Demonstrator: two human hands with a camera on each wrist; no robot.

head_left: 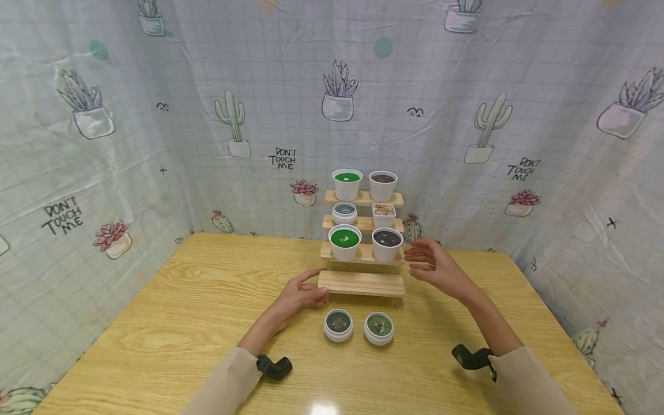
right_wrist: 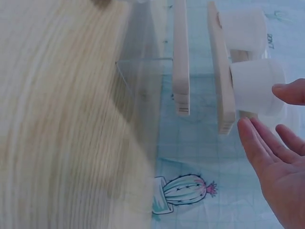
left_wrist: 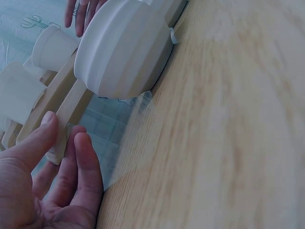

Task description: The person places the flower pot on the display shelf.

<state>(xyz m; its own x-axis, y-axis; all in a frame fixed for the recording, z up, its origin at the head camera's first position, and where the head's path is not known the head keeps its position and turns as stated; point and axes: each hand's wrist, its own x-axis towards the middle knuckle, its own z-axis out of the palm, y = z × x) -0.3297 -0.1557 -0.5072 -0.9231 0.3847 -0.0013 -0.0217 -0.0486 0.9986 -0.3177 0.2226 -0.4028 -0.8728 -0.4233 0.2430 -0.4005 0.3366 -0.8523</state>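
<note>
A tiered wooden display stand (head_left: 361, 283) on clear supports stands on the table. My left hand (head_left: 299, 295) pinches the left end of its lowest shelf, the thumb lying along the wood (left_wrist: 71, 107) and the fingers curled beneath in the left wrist view. My right hand (head_left: 434, 266) is beside the right end of the third shelf, fingers spread and holding nothing. Nearest to it is a white cup with a dark top (head_left: 387, 244); in the right wrist view the thumb overlaps the cup (right_wrist: 257, 88). A white cup with a green top (head_left: 344, 242) shares that shelf.
Above stand a green-topped cup (head_left: 347, 184), a dark-topped cup (head_left: 383, 185), a small round jar (head_left: 344, 213) and a square cup (head_left: 384, 214). Two round jars, one dark green (head_left: 338, 325) and one green (head_left: 378, 328), sit before the stand. A printed curtain (head_left: 280, 86) surrounds the table.
</note>
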